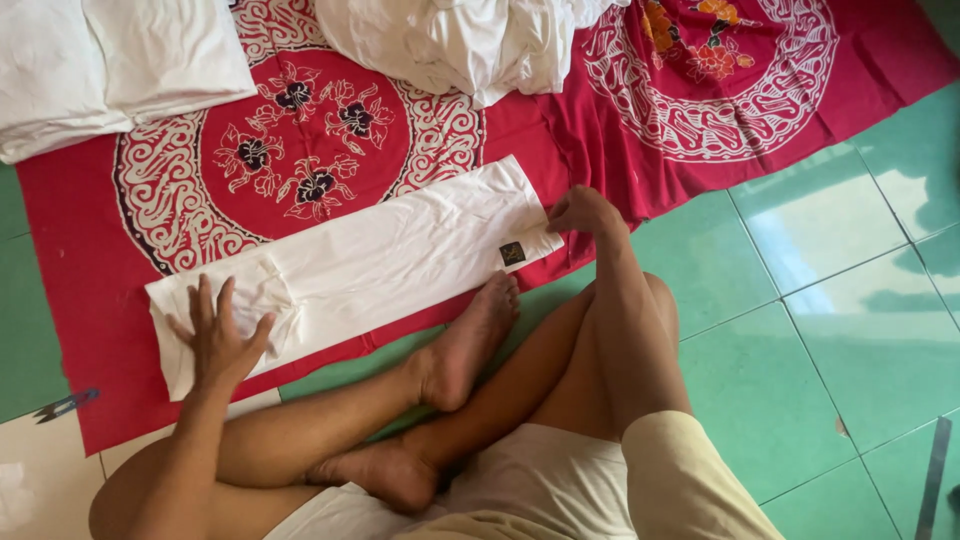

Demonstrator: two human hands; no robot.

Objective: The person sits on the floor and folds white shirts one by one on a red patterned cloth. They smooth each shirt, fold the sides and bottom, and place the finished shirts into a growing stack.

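Observation:
A white garment [380,262], folded into a long narrow strip, lies slanted across a red patterned cloth [300,150] on the floor. A small dark label [512,253] sits near its right end. My left hand [218,335] lies flat with spread fingers on the strip's left end. My right hand [583,210] pinches the strip's right edge with closed fingers. My crossed legs and bare feet [460,350] rest just in front of the strip.
Folded white garments [110,70] are stacked at the top left. A loose heap of white fabric [460,40] lies at the top middle. Small snips [62,405] lie on the green tiled floor [830,330] at the left.

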